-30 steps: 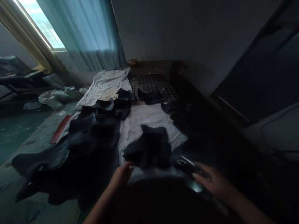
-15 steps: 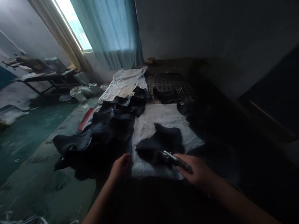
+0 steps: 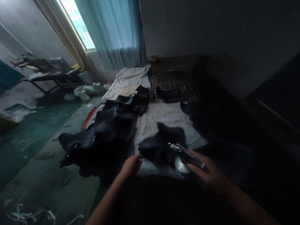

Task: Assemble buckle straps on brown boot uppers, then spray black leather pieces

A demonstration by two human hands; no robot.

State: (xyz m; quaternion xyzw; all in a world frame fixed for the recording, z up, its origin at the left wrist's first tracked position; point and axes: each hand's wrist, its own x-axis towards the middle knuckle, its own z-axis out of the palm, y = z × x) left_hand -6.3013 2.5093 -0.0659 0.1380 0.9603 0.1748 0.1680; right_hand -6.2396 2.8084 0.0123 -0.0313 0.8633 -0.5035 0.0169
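My right hand (image 3: 208,176) is closed round a shiny metal tool (image 3: 185,154) with a round metal part under it, held over the near edge of a dark fabric piece (image 3: 164,142). That piece lies on a white cloth (image 3: 152,120) spread on the work surface. My left hand (image 3: 131,165) rests with curled fingers at the near edge of the white cloth, just left of the dark piece. Whether it grips anything is unclear in the dim light.
A long pile of dark fabric pieces (image 3: 105,131) runs along the left of the cloth. More dark pieces lie by a wire grid (image 3: 172,81) at the back. A red strip (image 3: 89,113) lies on the floor, with a cluttered table (image 3: 51,75) under the window.
My right hand has brought the metal tool leftward from the dark right side onto the near edge of the dark piece. My left hand has shifted slightly right. The view panned left.
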